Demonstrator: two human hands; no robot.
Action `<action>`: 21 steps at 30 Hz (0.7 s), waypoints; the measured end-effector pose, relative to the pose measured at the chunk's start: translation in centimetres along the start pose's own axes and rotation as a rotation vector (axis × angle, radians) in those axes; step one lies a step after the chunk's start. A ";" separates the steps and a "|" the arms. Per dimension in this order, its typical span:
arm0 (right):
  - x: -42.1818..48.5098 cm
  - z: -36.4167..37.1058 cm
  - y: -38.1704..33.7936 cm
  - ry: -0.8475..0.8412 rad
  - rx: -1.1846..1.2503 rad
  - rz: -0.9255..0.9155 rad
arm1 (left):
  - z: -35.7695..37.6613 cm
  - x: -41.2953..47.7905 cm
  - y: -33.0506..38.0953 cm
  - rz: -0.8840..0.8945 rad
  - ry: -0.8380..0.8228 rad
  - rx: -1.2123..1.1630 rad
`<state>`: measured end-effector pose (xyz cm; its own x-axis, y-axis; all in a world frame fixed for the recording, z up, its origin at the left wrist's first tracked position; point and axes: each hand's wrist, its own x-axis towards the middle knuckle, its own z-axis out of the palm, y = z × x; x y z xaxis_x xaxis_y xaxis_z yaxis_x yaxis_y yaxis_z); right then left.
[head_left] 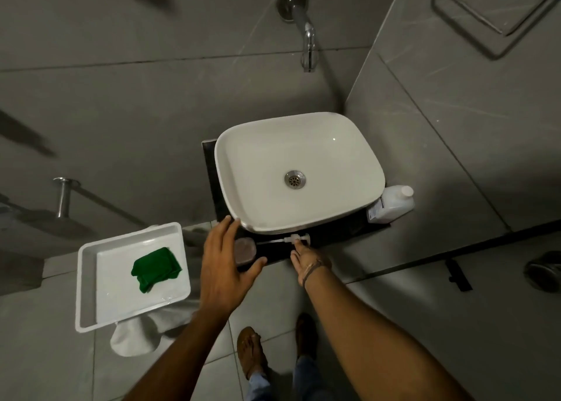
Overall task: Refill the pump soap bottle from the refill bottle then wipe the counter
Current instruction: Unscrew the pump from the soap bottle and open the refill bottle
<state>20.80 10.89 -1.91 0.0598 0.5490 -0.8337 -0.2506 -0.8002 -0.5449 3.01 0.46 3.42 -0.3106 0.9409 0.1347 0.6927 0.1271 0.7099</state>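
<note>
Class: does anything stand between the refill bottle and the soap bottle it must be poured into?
Yes. The pump head with its tube lies on the dark counter between the refill bottle and soap bottle, right hand at it. It lies low; lifting over should clear.

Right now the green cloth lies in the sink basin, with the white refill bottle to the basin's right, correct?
No: the head view shows the green cloth in the white tray left of the sink basin. The white refill bottle is to the basin's right.
</note>
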 end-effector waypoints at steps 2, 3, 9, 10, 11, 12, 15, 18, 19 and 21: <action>-0.6 -1.1 -0.2 0.017 0.004 -0.047 | 0.4 0.6 2.6 0.125 0.005 -0.007; -0.7 -1.8 -0.2 0.082 0.015 -0.063 | 0.8 1.0 3.9 0.170 -0.008 -0.018; -2.3 -9.0 -3.9 0.396 0.100 -0.265 | 6.1 3.9 12.5 0.258 -0.226 -0.073; -2.7 -10.4 -5.1 0.412 0.098 -0.302 | 7.3 4.6 13.7 0.270 -0.261 -0.049; -3.1 -11.8 -6.3 0.434 0.076 -0.340 | 8.6 5.2 14.8 0.284 -0.291 -0.018; -3.5 -12.9 -7.8 0.456 0.035 -0.384 | 9.9 5.9 15.8 0.297 -0.318 0.010; -4.6 -15.3 -11.9 0.534 -0.186 -0.555 | 13.7 8.2 18.1 0.295 -0.377 0.097; -5.0 -16.4 -15.6 0.605 -0.438 -0.738 | 17.1 10.5 19.9 0.264 -0.419 0.177; -5.1 -16.7 -16.5 0.619 -0.513 -0.772 | 18.2 11.2 20.5 0.264 -0.431 0.205; -4.9 -16.9 -18.0 0.658 -0.639 -0.788 | 20.2 12.4 21.5 0.252 -0.455 0.247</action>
<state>41.35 18.56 10.50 0.5082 0.8604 -0.0372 0.5879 -0.3782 -0.7151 27.25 21.18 6.38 0.1579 0.9849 -0.0711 0.8573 -0.1010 0.5049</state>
